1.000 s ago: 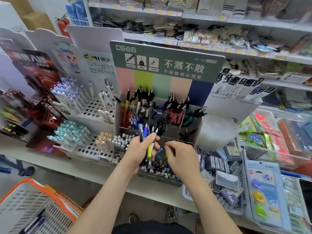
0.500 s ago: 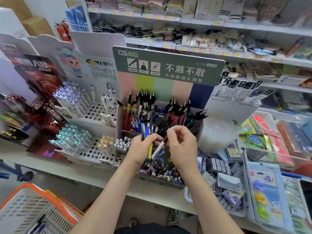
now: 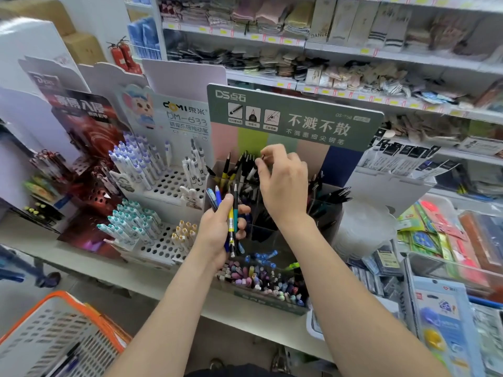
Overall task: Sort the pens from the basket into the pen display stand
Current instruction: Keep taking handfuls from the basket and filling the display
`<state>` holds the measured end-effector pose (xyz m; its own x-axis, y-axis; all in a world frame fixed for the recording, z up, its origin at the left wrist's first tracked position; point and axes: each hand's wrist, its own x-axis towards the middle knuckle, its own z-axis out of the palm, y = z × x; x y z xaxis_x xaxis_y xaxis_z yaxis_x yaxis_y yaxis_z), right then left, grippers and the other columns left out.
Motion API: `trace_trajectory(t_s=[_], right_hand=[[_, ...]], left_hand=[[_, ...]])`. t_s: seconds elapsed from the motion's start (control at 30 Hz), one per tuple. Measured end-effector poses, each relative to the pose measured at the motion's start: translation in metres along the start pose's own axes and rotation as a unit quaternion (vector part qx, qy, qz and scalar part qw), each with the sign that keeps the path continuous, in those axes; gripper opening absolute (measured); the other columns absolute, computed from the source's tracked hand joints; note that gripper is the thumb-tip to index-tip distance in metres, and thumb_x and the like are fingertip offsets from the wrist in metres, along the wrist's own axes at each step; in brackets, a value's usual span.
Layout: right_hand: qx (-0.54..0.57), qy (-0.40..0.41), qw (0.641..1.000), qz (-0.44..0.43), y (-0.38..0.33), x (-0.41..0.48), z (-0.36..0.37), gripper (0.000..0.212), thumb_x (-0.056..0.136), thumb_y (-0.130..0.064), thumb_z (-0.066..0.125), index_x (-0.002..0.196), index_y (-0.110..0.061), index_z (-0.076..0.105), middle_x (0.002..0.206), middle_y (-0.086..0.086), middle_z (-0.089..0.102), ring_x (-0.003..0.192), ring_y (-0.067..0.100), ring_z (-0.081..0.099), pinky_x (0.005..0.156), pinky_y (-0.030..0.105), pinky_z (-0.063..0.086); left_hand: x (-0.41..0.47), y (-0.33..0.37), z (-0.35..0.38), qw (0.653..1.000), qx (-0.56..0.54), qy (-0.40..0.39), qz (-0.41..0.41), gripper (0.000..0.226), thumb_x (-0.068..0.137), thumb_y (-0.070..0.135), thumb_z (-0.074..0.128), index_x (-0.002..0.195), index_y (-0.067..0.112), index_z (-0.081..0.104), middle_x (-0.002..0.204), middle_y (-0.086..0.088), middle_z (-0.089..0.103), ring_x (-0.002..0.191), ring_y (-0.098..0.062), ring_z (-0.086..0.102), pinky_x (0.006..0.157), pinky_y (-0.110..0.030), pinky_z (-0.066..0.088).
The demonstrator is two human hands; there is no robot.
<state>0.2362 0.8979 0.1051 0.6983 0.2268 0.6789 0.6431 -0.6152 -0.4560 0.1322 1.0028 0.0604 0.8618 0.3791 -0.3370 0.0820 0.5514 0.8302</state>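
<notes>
Basket (image 3: 54,333) at lower left, a few pens visible inside. My left hand (image 3: 217,229) grips a bundle of pens (image 3: 231,221), fingers wrapped tight. My right hand (image 3: 283,183) has risen from the front compartment to the back row of the pen display stand (image 3: 272,303), fingers pinching a pen there: one more apparently placed. Legible: "DOMI DM-633" card (image 3: 185,115); green "DS" header (image 3: 294,118), "DS-758".

The orange-rimmed white plastic basket (image 3: 54,333) is cut off by the bottom-left corner. The right hand (image 3: 283,183) hides the clear stand's middle compartments, and its fingertips' grasp is unclear.
</notes>
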Motion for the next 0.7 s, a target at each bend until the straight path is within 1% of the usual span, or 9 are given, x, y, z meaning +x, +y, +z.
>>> trace_trajectory(t_s=[0.07, 0.17, 0.27, 0.33, 0.4, 0.5, 0.57, 0.63, 0.7], right_hand=[[-0.069, -0.014, 0.997, -0.013, 0.003, -0.001, 0.006, 0.012, 0.096, -0.024, 0.078, 0.104, -0.016, 0.073, 0.089, 0.003, 0.073, 0.088, 0.031, 0.059, 0.074, 0.040, 0.041], [-0.102, 0.002, 0.995, -0.013, -0.001, -0.011, 0.003, 0.019, 0.097, -0.022, 0.076, 0.115, -0.016, 0.077, 0.106, 0.004, 0.073, 0.097, 0.030, 0.054, 0.078, 0.041, 0.044], [0.015, 0.001, 1.000, 0.001, -0.021, -0.035, -0.002, 0.019, 0.102, -0.018, 0.069, 0.119, -0.011, 0.074, 0.106, 0.003, 0.071, 0.095, 0.024, 0.058, 0.083, 0.035, 0.049], [0.083, -0.042, 0.992, 0.086, -0.035, -0.057, -0.003, 0.023, 0.103, -0.026, 0.068, 0.123, -0.016, 0.072, 0.106, -0.003, 0.069, 0.097, 0.016, 0.064, 0.084, 0.031, 0.053], [0.128, -0.090, 0.972, 0.175, -0.037, -0.076, 0.000, 0.023, 0.104, -0.036, 0.064, 0.124, -0.025, 0.070, 0.107, -0.010, 0.067, 0.096, 0.012, 0.066, 0.087, 0.036, 0.057], [0.174, -0.101, 0.953, 0.226, -0.023, -0.082, -0.004, 0.014, 0.103, -0.046, 0.057, 0.107, -0.038, 0.068, 0.100, -0.013, 0.069, 0.084, 0.022, 0.072, 0.084, 0.049, 0.059], [0.201, -0.057, 0.948, 0.241, -0.015, -0.072, -0.015, 0.012, 0.104, -0.041, 0.058, 0.101, -0.036, 0.068, 0.094, -0.010, 0.071, 0.082, 0.022, 0.071, 0.078, 0.053, 0.060], [0.208, 0.029, 0.953, 0.217, -0.011, -0.060, -0.034, 0.012, 0.109, -0.029, 0.058, 0.107, -0.028, 0.070, 0.095, -0.006, 0.070, 0.086, 0.019, 0.069, 0.077, 0.051, 0.058], [0.212, 0.120, 0.953, 0.179, -0.005, -0.049, -0.052, 0.013, 0.111, -0.020, 0.056, 0.113, -0.016, 0.069, 0.099, 0.001, 0.069, 0.087, 0.022, 0.069, 0.075, 0.050, 0.056]], left_hand=[[-0.001, 0.001, -0.003, 1.000, -0.010, -0.002, -0.003, 0.032, 0.111, 0.034, 0.055, 0.114, 0.003, 0.059, 0.089, -0.009, 0.072, 0.056, -0.013, 0.054, 0.043, -0.023, 0.042], [0.000, 0.000, -0.007, 1.000, -0.009, -0.010, -0.002, 0.030, 0.111, 0.035, 0.055, 0.115, 0.006, 0.060, 0.090, -0.010, 0.071, 0.057, -0.015, 0.054, 0.043, -0.023, 0.042], [-0.002, -0.001, -0.008, 0.999, 0.017, -0.038, 0.004, 0.029, 0.110, 0.035, 0.054, 0.105, 0.009, 0.066, 0.078, -0.007, 0.062, 0.054, -0.014, 0.050, 0.043, -0.024, 0.038], [-0.008, 0.000, -0.007, 0.997, 0.051, -0.061, -0.002, 0.034, 0.109, 0.038, 0.055, 0.099, 0.008, 0.066, 0.067, -0.006, 0.052, 0.049, -0.014, 0.044, 0.044, -0.025, 0.036], [-0.014, 0.001, -0.005, 0.992, 0.099, -0.081, -0.010, 0.040, 0.109, 0.043, 0.054, 0.097, 0.006, 0.065, 0.060, -0.006, 0.046, 0.046, -0.015, 0.040, 0.043, -0.025, 0.034], [-0.015, -0.001, 0.003, 0.988, 0.122, -0.096, -0.012, 0.041, 0.110, 0.040, 0.053, 0.094, 0.004, 0.063, 0.059, -0.012, 0.048, 0.044, -0.019, 0.043, 0.042, -0.026, 0.034], [-0.011, -0.003, 0.013, 0.991, 0.100, -0.082, -0.023, 0.036, 0.111, 0.036, 0.053, 0.100, 0.003, 0.063, 0.066, -0.014, 0.058, 0.048, -0.021, 0.054, 0.041, -0.027, 0.041], [-0.007, -0.006, 0.024, 0.993, 0.067, -0.082, -0.056, 0.031, 0.112, 0.034, 0.052, 0.105, 0.005, 0.060, 0.070, -0.010, 0.065, 0.053, -0.021, 0.062, 0.043, -0.027, 0.048], [-0.003, -0.009, 0.036, 0.990, 0.056, -0.100, -0.086, 0.029, 0.112, 0.036, 0.051, 0.107, 0.008, 0.057, 0.070, -0.005, 0.063, 0.052, -0.018, 0.058, 0.045, -0.026, 0.046]])
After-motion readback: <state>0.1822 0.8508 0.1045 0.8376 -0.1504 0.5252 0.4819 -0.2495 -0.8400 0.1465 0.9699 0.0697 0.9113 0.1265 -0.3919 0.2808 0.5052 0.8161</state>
